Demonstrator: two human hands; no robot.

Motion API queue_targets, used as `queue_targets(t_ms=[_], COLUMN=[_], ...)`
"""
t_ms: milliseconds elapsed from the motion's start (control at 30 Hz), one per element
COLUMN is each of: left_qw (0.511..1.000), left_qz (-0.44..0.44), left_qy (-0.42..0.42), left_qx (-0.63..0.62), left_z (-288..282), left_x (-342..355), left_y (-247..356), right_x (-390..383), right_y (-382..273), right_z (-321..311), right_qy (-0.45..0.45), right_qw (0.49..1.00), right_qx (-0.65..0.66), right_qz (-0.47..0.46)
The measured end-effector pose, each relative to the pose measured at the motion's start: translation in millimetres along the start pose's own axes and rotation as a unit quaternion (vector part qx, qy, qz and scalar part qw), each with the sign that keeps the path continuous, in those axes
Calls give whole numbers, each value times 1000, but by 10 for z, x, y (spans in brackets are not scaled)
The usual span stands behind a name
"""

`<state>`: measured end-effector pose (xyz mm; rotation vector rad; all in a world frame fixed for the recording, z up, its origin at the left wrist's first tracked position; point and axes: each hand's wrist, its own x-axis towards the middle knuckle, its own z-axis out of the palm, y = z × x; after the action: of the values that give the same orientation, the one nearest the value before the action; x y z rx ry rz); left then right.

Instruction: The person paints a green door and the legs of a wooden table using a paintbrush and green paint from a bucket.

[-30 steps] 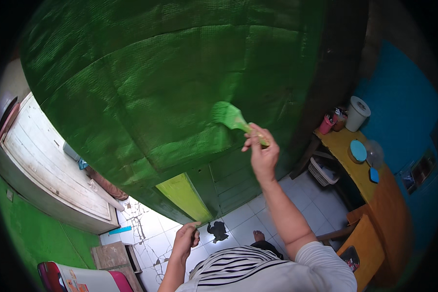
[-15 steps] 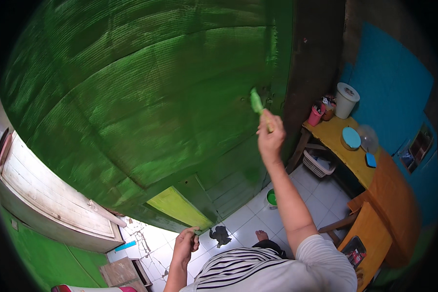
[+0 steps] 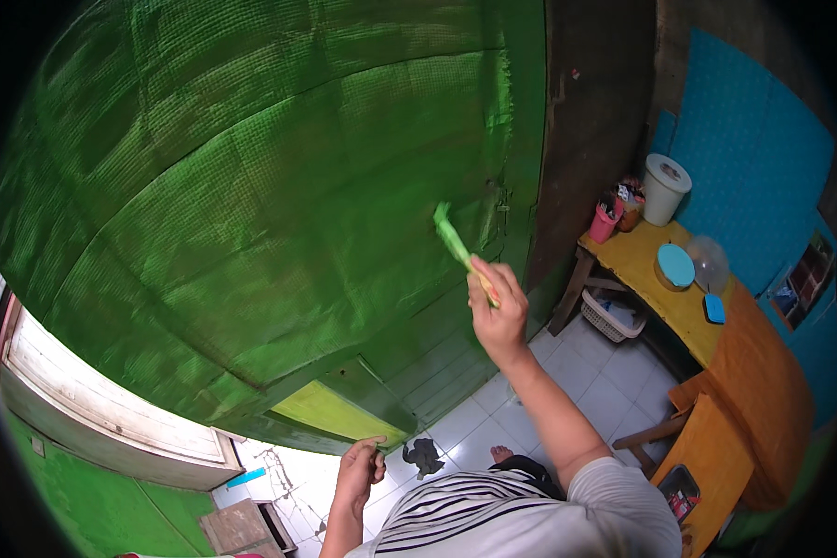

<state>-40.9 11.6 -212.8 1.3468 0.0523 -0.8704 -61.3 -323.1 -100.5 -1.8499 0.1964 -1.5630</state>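
My right hand (image 3: 501, 314) grips a paintbrush (image 3: 454, 240) by its handle, with green paint on its bristles. The bristle end is at the green-painted wall panel (image 3: 279, 214), left of a latch-like fitting (image 3: 503, 200); whether it touches the surface, I cannot tell. Ridged, uneven texture covers the panel, with darker patches among brighter green. Lower down, my left hand (image 3: 356, 476) hangs near a yellow-green rectangle (image 3: 335, 411) at the panel's base. Its index finger sticks out while the others curl in, and nothing shows in them.
A dark rag (image 3: 424, 457) lies on the white tiled floor (image 3: 465, 432) near my bare foot (image 3: 501, 454). On the right, a yellow table (image 3: 646, 270) bears a white lidded bin (image 3: 665, 191), a pink cup (image 3: 605, 220) and a blue-lidded container (image 3: 675, 267). A basket (image 3: 612, 314) sits below.
My right hand and the paintbrush have moved down and left across the panel, away from the latch-like fitting. My forearm now covers the green paint tub on the floor. My left hand stays curled.
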Motion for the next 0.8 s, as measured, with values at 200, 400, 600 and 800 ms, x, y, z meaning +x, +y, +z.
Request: queue_targets(t_ms=[200,400,600,800], left_qw=[1000,1000,1000,1000], left_qz=[5,0,-1,-1], left_qy=[9,3,25,22], left_qx=[14,5,16,13], left_z=[263,435,411,384], left_x=[86,126,57,17], left_y=[36,41,-4,-18], right_x=[299,-107,132,-73], right_y=[30,-271,-109,-170], right_z=[-213,113,-34,-83], right_qy=[70,-57,-2,-30], right_qw=[997,997,996,996], right_qx=[-15,-1,-38,-32], right_qz=[33,-60,-80,-78])
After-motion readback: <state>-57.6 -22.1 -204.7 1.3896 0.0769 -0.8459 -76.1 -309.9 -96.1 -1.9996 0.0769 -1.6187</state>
